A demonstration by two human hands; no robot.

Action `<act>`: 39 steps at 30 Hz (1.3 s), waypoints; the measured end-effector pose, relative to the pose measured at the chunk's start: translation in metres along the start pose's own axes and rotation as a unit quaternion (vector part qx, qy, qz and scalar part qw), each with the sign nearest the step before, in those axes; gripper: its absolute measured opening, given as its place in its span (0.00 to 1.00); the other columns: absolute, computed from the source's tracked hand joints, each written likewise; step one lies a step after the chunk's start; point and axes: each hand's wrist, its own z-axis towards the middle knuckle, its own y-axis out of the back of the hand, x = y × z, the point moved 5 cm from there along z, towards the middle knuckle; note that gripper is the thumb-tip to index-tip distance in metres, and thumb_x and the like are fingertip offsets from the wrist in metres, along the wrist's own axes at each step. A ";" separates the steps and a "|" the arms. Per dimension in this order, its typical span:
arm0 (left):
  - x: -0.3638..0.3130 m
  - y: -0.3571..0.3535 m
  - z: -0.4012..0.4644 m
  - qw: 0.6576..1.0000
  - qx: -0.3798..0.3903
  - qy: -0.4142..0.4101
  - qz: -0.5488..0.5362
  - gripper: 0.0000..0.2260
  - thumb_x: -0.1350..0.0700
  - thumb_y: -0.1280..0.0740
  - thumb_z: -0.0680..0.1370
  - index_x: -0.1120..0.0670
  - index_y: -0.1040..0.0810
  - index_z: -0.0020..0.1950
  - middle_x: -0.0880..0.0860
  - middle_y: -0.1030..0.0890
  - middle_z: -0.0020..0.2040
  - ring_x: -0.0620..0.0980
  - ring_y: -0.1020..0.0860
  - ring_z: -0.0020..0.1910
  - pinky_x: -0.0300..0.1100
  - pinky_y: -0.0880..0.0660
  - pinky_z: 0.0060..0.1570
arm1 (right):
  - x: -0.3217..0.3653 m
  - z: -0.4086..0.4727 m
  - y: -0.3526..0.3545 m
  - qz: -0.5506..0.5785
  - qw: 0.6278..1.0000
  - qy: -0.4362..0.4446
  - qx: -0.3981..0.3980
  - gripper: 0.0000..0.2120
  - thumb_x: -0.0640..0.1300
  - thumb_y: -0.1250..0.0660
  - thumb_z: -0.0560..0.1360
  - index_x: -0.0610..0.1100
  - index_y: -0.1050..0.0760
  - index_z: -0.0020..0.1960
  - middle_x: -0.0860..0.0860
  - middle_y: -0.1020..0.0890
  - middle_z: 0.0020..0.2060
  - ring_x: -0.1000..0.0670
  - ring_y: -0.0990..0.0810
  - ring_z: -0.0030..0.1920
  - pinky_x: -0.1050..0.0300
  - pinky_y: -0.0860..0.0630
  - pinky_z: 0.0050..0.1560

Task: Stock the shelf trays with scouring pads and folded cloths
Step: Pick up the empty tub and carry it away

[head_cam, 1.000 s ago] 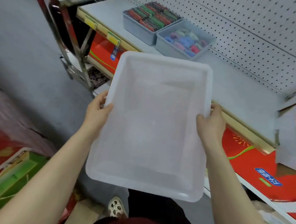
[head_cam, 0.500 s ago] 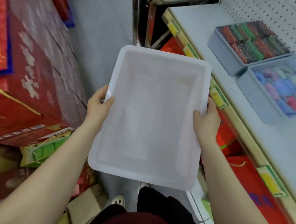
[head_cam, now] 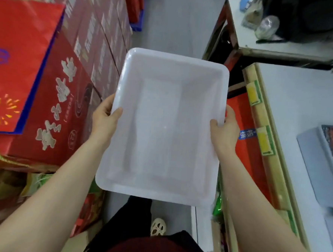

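Observation:
I hold an empty white plastic tray (head_cam: 169, 91) in front of me over the aisle floor, long side pointing away. My left hand (head_cam: 103, 120) grips its left rim with the thumb over the edge. My right hand (head_cam: 225, 129) grips the right rim the same way. At the far right edge a grey tray (head_cam: 315, 162) with red-packed scouring pads sits on the white shelf (head_cam: 291, 106). No cloths are in view.
Stacked red gift boxes (head_cam: 66, 84) line the left of the aisle. The shelf's wooden front edge carries yellow price tags (head_cam: 264, 139). A metal-framed table (head_cam: 264, 44) with bottles stands beyond the shelf end. Grey floor (head_cam: 177, 23) runs ahead.
My view and body have turned left, away from the shelf toward the aisle. The filled trays slid to the right edge of view. Both hands keep the same grip on the tray.

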 end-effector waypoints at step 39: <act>-0.221 -0.223 0.952 0.998 -0.062 0.021 0.001 0.21 0.62 0.35 0.79 0.50 0.29 0.72 0.44 0.20 0.61 0.45 0.21 0.59 0.52 0.25 0.63 | 0.380 0.939 -0.395 -0.068 0.993 0.056 0.074 0.28 0.39 0.36 0.74 0.45 0.34 0.73 0.46 0.24 0.67 0.41 0.25 0.65 0.47 0.29 0.65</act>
